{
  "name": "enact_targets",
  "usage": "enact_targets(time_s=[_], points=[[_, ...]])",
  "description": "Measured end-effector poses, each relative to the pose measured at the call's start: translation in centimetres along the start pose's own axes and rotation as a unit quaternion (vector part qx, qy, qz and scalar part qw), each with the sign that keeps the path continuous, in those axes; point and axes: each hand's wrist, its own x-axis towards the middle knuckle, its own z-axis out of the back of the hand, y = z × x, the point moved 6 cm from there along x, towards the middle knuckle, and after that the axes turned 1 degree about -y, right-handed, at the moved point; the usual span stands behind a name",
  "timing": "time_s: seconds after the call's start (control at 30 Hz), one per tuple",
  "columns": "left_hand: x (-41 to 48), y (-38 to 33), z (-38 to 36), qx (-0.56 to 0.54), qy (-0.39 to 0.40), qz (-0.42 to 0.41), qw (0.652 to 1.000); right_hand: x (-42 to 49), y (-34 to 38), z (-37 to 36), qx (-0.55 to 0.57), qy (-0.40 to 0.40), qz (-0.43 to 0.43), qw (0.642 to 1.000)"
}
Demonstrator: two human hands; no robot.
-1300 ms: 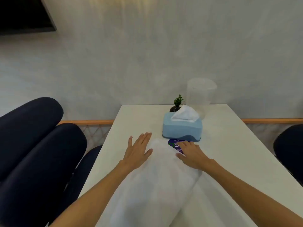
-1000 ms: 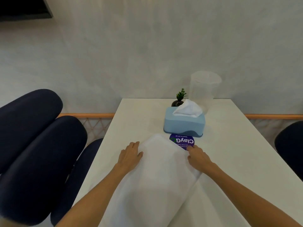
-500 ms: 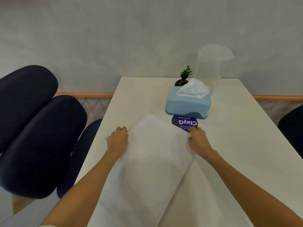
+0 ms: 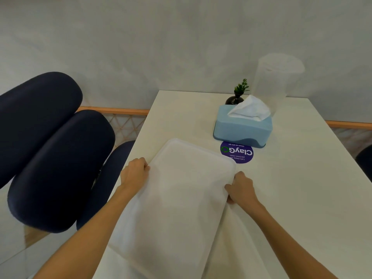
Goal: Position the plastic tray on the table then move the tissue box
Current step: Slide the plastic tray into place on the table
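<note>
A white plastic tray (image 4: 181, 194) lies lengthwise on the white table (image 4: 302, 178), angled a little toward the left. My left hand (image 4: 134, 174) grips its left rim and my right hand (image 4: 240, 187) grips its right rim, both near the far end. Beyond the tray stands the light blue tissue box (image 4: 242, 128) with a white tissue sticking out of its top. Neither hand touches the box.
A round purple sticker (image 4: 237, 152) sits between tray and tissue box. A small plant in a dark vase (image 4: 236, 95) and a tall clear plastic container (image 4: 271, 83) stand behind the box by the wall. Dark blue chairs (image 4: 50, 158) are at the left; another at the right edge (image 4: 365, 162).
Both hands went from lying flat on the tray to curling around its side rims. The tray slid back toward me, uncovering the purple sticker.
</note>
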Motion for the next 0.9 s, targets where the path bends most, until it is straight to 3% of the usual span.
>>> enact_targets(time_s=[0.17,0.57,0.9], points=[[1.0,1.8,0.8,-0.010,-0.012,0.026,1.000,2.0,4.3,0.4,0.010,-0.025,0.066,0.997],[5.1,4.0,0.8,-0.031,0.003,0.074,0.997,6.7,11.3,-1.1,-0.203,0.007,0.091,0.975],[8.5,3.9,0.8,-0.029,-0.002,0.082,0.996,10.4,12.4,-2.1,-0.082,0.006,0.092,0.992]])
